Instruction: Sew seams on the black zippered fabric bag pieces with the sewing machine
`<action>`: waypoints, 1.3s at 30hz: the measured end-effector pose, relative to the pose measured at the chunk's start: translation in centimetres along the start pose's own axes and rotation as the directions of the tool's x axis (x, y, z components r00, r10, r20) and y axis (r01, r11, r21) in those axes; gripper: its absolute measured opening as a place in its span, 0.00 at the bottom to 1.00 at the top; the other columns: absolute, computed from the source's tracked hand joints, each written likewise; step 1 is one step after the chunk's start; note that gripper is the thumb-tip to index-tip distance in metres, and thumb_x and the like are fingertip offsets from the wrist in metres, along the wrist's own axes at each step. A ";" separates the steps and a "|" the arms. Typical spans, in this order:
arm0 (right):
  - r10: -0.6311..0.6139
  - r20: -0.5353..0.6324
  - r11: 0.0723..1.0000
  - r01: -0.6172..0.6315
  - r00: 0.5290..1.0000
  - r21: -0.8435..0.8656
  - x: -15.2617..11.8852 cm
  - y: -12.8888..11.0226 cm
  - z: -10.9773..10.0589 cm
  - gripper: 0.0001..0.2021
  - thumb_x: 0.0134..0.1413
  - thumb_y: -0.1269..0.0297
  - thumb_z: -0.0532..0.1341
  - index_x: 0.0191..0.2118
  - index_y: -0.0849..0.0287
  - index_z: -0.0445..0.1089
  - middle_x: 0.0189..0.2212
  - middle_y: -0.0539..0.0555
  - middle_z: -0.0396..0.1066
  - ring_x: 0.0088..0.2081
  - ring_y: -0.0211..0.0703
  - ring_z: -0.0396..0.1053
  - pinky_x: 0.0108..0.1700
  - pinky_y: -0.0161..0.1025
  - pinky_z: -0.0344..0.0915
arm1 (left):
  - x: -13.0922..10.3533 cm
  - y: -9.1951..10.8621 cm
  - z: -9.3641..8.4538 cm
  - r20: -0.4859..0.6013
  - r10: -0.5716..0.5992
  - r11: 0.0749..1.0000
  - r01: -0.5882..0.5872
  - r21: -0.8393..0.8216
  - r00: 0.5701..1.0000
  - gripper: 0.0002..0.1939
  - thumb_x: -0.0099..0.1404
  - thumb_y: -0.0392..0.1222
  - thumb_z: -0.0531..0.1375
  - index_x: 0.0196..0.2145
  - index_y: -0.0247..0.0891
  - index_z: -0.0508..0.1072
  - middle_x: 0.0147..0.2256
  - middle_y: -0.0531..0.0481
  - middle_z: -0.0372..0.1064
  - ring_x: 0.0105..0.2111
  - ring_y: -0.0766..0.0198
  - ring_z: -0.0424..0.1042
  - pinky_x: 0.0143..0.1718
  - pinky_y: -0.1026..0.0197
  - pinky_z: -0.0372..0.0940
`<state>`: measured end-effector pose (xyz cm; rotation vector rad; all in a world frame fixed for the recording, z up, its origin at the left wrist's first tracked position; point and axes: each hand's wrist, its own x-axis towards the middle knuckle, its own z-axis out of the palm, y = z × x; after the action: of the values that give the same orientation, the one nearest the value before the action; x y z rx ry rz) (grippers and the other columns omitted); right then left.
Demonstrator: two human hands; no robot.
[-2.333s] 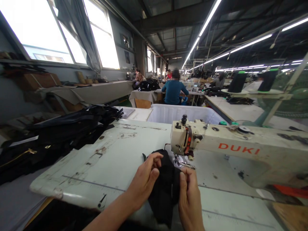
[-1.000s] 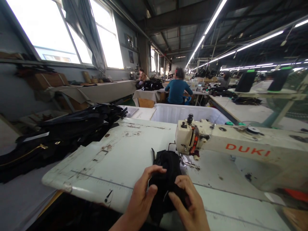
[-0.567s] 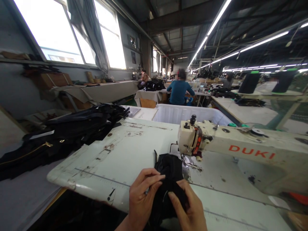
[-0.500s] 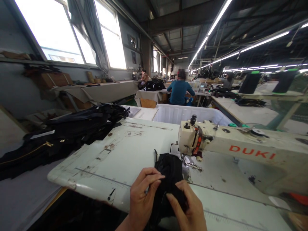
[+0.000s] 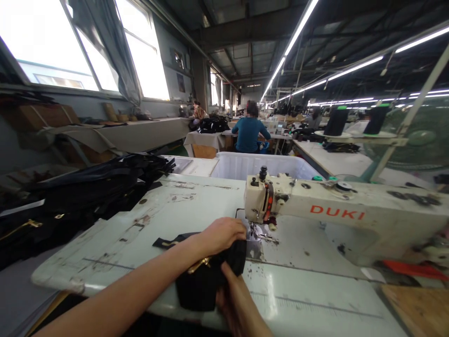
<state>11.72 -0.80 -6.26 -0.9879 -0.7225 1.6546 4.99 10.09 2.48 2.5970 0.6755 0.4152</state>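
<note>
A black fabric piece [image 5: 198, 292] with a gold zip pull [image 5: 199, 264] lies on the pale sewing table, just left of the sewing machine's [image 5: 261, 201] presser foot. My left hand [image 5: 224, 234] reaches across it, fingers curled over the far edge of the cloth close to the needle area. Below, my right hand [image 5: 236, 295] grips the near right side, its thumb on top and the other fingers partly hidden under the fabric. A strip with a gold zip stretches out to the left from beneath my left forearm.
On the left, a heap of black fabric pieces [image 5: 94, 187] with gold zips rests beside the table [image 5: 115, 243]. Behind the machine stands a white plastic bin [image 5: 266, 164]. Black thread cones [image 5: 336, 121] stand at the right. A person in a blue top [image 5: 250, 133] sits further back.
The black fabric has been turned and spread leftward, showing its gold zip pull. My left hand has moved forward over it to the presser foot. The view has shifted right.
</note>
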 end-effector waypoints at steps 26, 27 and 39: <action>-0.026 -0.013 0.713 0.010 1.000 -0.701 1.2 -6.2 -9.5 0.19 0.61 0.47 0.49 0.26 0.55 0.58 0.12 0.47 0.69 0.12 0.41 0.68 0.12 0.29 0.54 | 2.2 -3.2 3.0 0.136 -0.153 0.964 0.178 -0.196 0.979 0.09 0.64 0.39 0.59 0.41 0.39 0.77 0.38 0.52 0.77 0.38 0.62 0.74 0.41 0.66 0.62; -0.011 -0.009 0.692 0.001 1.000 -0.722 1.2 -6.5 -9.6 0.19 0.60 0.47 0.49 0.25 0.55 0.58 0.12 0.47 0.69 0.12 0.40 0.67 0.12 0.29 0.54 | 2.2 -3.3 3.3 0.127 -0.174 0.962 0.196 -0.189 0.977 0.09 0.65 0.39 0.58 0.39 0.39 0.77 0.36 0.52 0.77 0.37 0.62 0.74 0.39 0.66 0.62; -0.246 -0.027 0.420 0.081 0.969 -0.904 3.2 -10.2 -11.7 0.09 0.52 0.59 0.62 0.36 0.58 0.72 0.24 0.49 0.73 0.19 0.41 0.70 0.22 0.34 0.62 | 3.4 -3.2 4.7 0.073 -0.179 0.981 0.183 -0.057 0.981 0.08 0.66 0.38 0.55 0.31 0.37 0.72 0.28 0.52 0.71 0.30 0.62 0.70 0.32 0.66 0.58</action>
<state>26.33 5.12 -4.16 -1.7003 -1.6338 0.8913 8.34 12.85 -2.45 2.4521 0.8523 0.2860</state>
